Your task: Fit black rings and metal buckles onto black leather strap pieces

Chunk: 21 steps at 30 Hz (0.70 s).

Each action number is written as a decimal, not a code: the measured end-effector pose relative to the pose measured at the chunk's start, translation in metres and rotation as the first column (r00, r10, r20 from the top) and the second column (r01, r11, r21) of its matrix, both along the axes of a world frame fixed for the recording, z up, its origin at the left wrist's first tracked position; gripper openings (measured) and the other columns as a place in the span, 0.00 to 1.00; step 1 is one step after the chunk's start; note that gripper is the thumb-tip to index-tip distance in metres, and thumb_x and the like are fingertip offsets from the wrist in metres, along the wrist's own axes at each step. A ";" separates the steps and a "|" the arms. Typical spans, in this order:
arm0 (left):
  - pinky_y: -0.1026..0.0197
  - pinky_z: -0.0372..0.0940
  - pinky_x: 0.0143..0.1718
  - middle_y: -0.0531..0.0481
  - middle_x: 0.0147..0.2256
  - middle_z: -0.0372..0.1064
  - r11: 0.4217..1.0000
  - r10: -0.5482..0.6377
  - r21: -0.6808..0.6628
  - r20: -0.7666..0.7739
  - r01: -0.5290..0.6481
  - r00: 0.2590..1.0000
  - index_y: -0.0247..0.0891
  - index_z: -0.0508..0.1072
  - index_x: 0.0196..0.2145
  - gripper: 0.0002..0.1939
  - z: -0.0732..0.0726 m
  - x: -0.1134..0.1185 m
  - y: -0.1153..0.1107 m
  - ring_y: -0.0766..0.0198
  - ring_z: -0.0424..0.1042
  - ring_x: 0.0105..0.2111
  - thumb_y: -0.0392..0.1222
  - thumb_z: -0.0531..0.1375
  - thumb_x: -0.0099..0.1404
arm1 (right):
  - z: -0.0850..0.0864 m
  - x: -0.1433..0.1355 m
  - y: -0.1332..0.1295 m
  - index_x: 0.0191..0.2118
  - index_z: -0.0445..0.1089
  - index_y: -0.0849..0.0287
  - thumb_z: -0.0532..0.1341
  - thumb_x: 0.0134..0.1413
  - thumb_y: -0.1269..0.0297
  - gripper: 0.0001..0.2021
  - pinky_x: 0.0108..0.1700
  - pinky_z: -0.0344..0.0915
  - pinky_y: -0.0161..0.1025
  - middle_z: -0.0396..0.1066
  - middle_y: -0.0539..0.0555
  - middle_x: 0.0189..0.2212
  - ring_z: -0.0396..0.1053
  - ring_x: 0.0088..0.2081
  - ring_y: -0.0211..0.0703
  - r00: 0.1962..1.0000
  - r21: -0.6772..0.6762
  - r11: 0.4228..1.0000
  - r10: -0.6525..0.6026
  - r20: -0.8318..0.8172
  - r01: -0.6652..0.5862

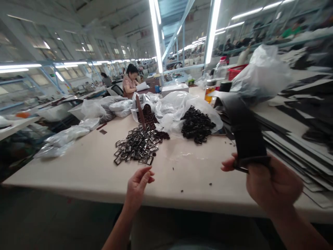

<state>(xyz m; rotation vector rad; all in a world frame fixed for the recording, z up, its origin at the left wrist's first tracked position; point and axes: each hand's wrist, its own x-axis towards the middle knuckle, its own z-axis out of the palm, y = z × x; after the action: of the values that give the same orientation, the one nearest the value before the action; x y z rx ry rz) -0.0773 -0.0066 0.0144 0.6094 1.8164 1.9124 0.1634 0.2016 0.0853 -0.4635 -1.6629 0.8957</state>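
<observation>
A black strap (244, 128) (long axis upright) is gripped in the right hand (270, 184). The left hand (137, 185), loosely curled around nothing, is held nearer the metal buckles (136, 146), just beyond it.

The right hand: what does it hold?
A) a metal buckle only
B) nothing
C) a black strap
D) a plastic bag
C: the right hand grips a black strap that stands up from its fingers, above the table.
</observation>
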 end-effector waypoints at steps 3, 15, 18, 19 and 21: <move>0.62 0.71 0.34 0.47 0.32 0.77 0.996 -0.062 -0.073 -0.131 0.053 0.990 0.35 0.80 0.40 0.20 0.004 -0.023 0.016 0.62 0.75 0.29 0.53 0.68 0.58 | -0.009 0.025 0.019 0.39 0.75 0.58 0.62 0.70 0.50 0.16 0.25 0.73 0.38 0.75 0.53 0.26 0.74 0.21 0.46 0.987 -0.025 0.986 -0.163 0.004 0.163; 0.64 0.65 0.30 0.50 0.29 0.75 0.879 -0.471 -0.406 -0.661 0.249 0.585 0.37 0.80 0.33 0.11 0.016 -0.047 0.169 0.65 0.71 0.27 0.46 0.61 0.65 | -0.078 0.067 0.062 0.33 0.70 0.60 0.58 0.63 0.36 0.27 0.15 0.58 0.37 0.74 0.58 0.23 0.60 0.13 0.40 0.919 -0.266 0.893 -0.295 0.263 0.363; 0.64 0.64 0.34 0.51 0.31 0.74 0.840 -0.540 -0.475 -0.688 0.262 0.485 0.39 0.81 0.34 0.06 0.019 -0.023 0.216 0.66 0.70 0.29 0.39 0.62 0.64 | -0.080 0.067 0.065 0.32 0.69 0.59 0.59 0.62 0.36 0.27 0.14 0.57 0.35 0.75 0.58 0.23 0.59 0.13 0.39 0.930 -0.321 0.883 -0.269 0.248 0.341; 0.64 0.64 0.35 0.51 0.31 0.74 0.831 -0.555 -0.494 -0.698 0.255 0.452 0.40 0.81 0.34 0.05 0.020 -0.014 0.229 0.65 0.71 0.30 0.37 0.63 0.64 | -0.080 0.066 0.066 0.32 0.69 0.59 0.59 0.62 0.37 0.26 0.14 0.57 0.34 0.75 0.57 0.23 0.58 0.12 0.38 0.936 -0.325 0.888 -0.253 0.244 0.325; 0.63 0.63 0.37 0.50 0.33 0.73 0.815 -0.577 -0.530 -0.713 0.234 0.398 0.40 0.81 0.35 0.04 0.020 0.003 0.253 0.64 0.71 0.33 0.37 0.64 0.63 | -0.078 0.066 0.065 0.32 0.69 0.59 0.59 0.63 0.39 0.25 0.14 0.57 0.33 0.74 0.56 0.23 0.58 0.12 0.37 0.946 -0.332 0.896 -0.224 0.235 0.294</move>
<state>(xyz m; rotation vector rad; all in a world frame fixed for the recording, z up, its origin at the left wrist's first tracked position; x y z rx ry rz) -0.0744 0.2460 0.0341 1.9370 2.1350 0.8686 0.2294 0.2668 0.0072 -1.0322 -1.5574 0.9820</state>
